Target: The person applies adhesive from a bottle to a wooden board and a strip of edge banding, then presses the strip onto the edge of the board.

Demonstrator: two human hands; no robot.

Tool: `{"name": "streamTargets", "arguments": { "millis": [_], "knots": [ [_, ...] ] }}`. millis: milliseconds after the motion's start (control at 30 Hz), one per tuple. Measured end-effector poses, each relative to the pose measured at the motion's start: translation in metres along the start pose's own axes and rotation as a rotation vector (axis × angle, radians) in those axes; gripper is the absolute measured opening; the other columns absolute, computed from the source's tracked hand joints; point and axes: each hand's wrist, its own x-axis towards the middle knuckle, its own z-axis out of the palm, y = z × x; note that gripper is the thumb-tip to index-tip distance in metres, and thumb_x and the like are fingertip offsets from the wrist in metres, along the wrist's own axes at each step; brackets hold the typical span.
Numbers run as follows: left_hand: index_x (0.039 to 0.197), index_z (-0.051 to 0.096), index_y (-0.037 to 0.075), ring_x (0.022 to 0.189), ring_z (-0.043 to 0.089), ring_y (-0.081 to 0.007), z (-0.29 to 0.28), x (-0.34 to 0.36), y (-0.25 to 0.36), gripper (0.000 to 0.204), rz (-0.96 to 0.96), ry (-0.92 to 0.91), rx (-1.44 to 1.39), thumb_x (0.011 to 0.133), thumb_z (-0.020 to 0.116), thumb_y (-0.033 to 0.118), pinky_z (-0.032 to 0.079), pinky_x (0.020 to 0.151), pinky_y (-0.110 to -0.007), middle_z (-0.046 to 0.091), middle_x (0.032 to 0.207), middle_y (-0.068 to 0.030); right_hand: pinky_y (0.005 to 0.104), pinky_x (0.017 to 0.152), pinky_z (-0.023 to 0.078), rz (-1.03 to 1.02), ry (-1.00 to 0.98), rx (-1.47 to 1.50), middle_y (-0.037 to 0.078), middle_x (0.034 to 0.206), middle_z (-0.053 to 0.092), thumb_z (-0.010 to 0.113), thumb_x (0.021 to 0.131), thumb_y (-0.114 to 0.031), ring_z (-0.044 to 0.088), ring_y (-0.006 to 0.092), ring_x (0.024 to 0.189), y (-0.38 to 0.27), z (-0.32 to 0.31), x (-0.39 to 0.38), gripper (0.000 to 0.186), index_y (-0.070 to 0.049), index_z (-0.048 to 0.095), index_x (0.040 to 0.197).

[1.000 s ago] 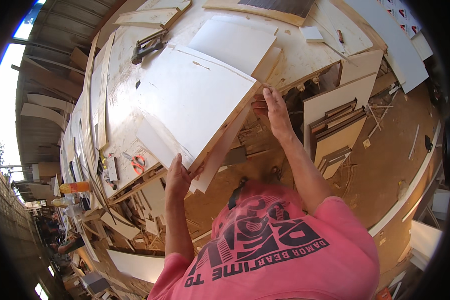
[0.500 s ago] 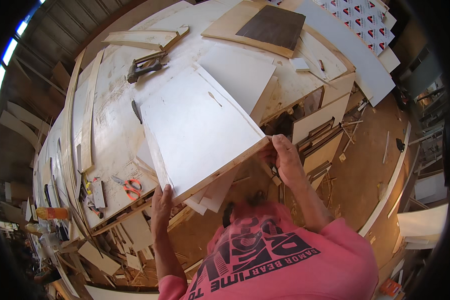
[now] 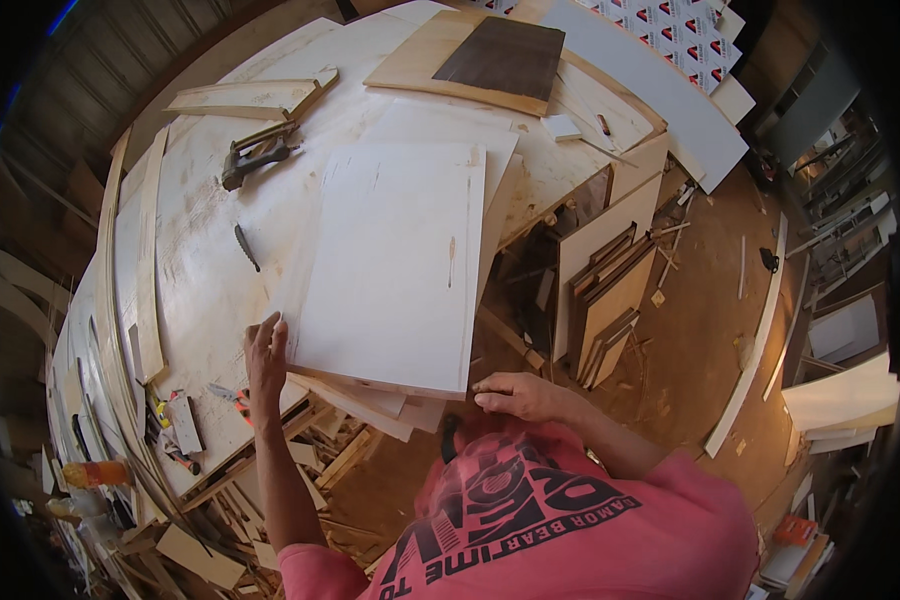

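Observation:
A white rectangular board with brown scuff marks lies over other pale sheets at the near edge of the worktable. My left hand is at the board's near left corner, fingers bent against its edge. Beside the near right corner is my right hand, its fingers curled together and their tips right by the edge; whether they touch it I cannot tell. Left of the board lies a small dark curved piece, and a dark nail gun rests farther back.
Orange-handled scissors and a utility knife lie at the table's near left. Long wood strips run along the left side. A wooden panel with a dark sheet lies at the back. Panels lean at the right, above scrap-strewn floor.
The white board has turned clockwise and come down squarer over the stack. My left hand has moved left and up; my right hand has come left and nearer to me, off its former grip.

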Motion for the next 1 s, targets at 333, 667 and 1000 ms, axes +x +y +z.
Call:
{"name": "streamTargets", "arguments": {
  "millis": [333,667,1000],
  "knots": [
    [0.14,0.036,0.009,0.116,0.047,-0.0226,0.072,-0.138,-0.026,0.05,-0.377,0.447,-0.692,0.1,0.042,0.038,0.042,0.094,-0.038,0.045,0.128,-0.0111,0.0333,0.072,0.049,0.104,0.35,-0.069,0.01,0.09,0.063,0.051,0.093,-0.037,0.061,0.0189,0.084,0.023,-0.092,0.041,0.036,-0.004,0.062,0.106],
    [0.135,0.033,0.01,0.112,0.051,-0.0241,0.153,-0.181,0.008,0.053,-0.791,0.261,-1.304,0.099,0.029,0.049,0.045,0.091,-0.04,0.05,0.121,-0.013,0.0477,0.091,0.044,0.12,0.344,0.755,0.008,0.12,0.057,0.041,0.093,-0.059,0.056,0.0263,0.105,0.079,-0.113,0.161,0.061,-0.01,0.048,0.128],
    [0.132,0.038,-0.001,0.115,0.048,-0.0179,0.142,-0.166,-0.015,0.051,-0.736,0.373,-1.414,0.101,0.034,0.038,0.039,0.098,-0.031,0.05,0.125,-0.012,0.0518,0.104,0.034,0.071,0.189,1.058,0.012,0.138,0.044,0.038,0.094,-0.058,0.041,0.0315,0.127,0.074,-0.094,0.165,0.065,-0.01,0.039,0.137]
  ]
}}
